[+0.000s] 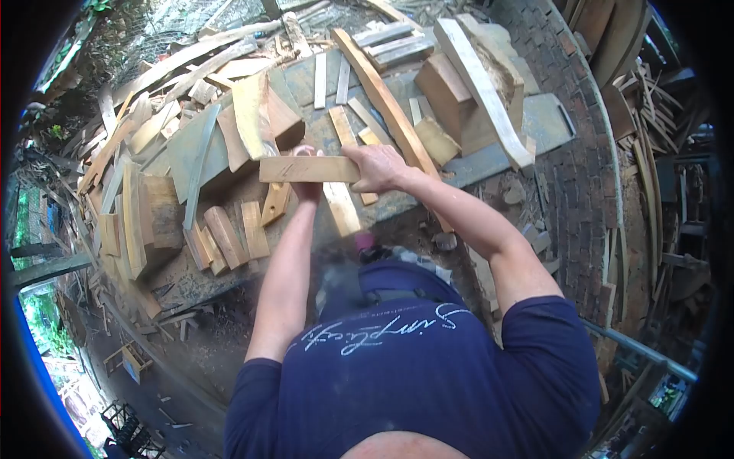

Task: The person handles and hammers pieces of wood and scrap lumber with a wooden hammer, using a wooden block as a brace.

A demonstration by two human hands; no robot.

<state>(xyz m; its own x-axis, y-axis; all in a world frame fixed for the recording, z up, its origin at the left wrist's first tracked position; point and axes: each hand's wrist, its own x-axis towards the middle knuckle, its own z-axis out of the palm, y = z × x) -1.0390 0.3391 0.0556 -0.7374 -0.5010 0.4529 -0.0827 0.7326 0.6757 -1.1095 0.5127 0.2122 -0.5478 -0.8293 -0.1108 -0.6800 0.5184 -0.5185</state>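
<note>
A short, flat wooden board with dark pencil-like marks on its face is held crosswise above the bench. My right hand grips its right end, thumb and fingers closed around it. Behind the board is my left hand, mostly covered by it; some fingertips show over the upper edge and the wrist below. Under the held board, a pale wooden strip points toward my body. Just left stands a curved yellowish wood piece, and a small block with holes lies close to my left wrist.
The metal-topped bench carries many offcuts. A long brown batten and a thick pale beam lie across it at right. Large wood blocks stand at left. Brick paving runs along the right, with stacked planks beyond.
</note>
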